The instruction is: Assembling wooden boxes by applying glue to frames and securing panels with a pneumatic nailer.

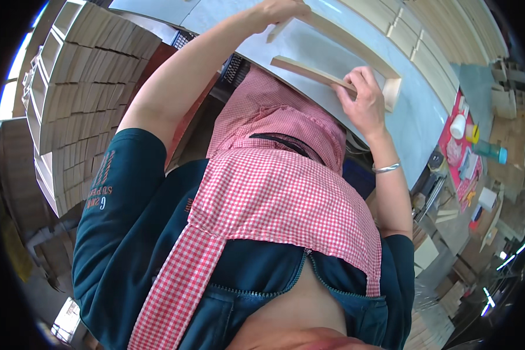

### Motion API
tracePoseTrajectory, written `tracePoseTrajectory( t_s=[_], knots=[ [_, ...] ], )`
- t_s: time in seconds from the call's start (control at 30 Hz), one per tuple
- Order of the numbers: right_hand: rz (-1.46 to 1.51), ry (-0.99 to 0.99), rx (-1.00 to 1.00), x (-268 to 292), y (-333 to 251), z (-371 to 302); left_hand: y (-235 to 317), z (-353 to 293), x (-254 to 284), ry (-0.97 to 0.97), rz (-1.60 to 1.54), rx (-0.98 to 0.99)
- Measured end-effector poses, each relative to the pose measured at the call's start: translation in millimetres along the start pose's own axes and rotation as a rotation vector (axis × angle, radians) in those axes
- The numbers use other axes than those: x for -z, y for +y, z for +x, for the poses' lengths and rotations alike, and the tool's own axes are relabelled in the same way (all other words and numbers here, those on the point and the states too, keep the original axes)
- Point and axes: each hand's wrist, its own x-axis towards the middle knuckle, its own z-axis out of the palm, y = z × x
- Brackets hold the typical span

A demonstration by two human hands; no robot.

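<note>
A three-sided frame of pale wooden strips (pixel 350 39) rests on the light bluish worktable, with one long far side and two short ends. My left hand (pixel 281 10) is closed over its far left corner; the fingertips are partly cut off by the upper edge of the view. My right hand (pixel 364 99) pinches a loose wooden strip (pixel 309 72) between thumb and fingers along the near side. The strip's left end is apart from the frame's short left end. Its right end is hidden behind my fingers, so I cannot tell whether it touches the right end piece (pixel 393 93).
Stacked wooden box pieces (pixel 93 76) rise at my left. Pale boards (pixel 426 44) line the table's far side. To the right are a white container (pixel 458 126), a teal-capped bottle (pixel 493 151) and other small items on red material. The worktable's edge (pixel 315 96) runs before my apron.
</note>
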Motion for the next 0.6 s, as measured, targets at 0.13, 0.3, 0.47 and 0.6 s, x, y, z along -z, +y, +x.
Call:
tracePoseTrajectory(
  t_s=[0.13,0.3,0.47,0.6],
  knots=[
    [-0.06,0.038,0.032,-12,3,-4,-2,-13,-4,0.043,-0.085,-0.047],
    [-0.114,0.066,0.049,-15,5,-4,-19,-7,-5,0.094,-0.079,-0.145],
    [-0.151,0.096,0.042,-18,5,-3,-24,-6,-9,0.152,0.008,-0.215],
    [-0.165,0.112,0.024,-18,4,-2,-21,-10,-11,0.177,0.076,-0.256]
  ],
)
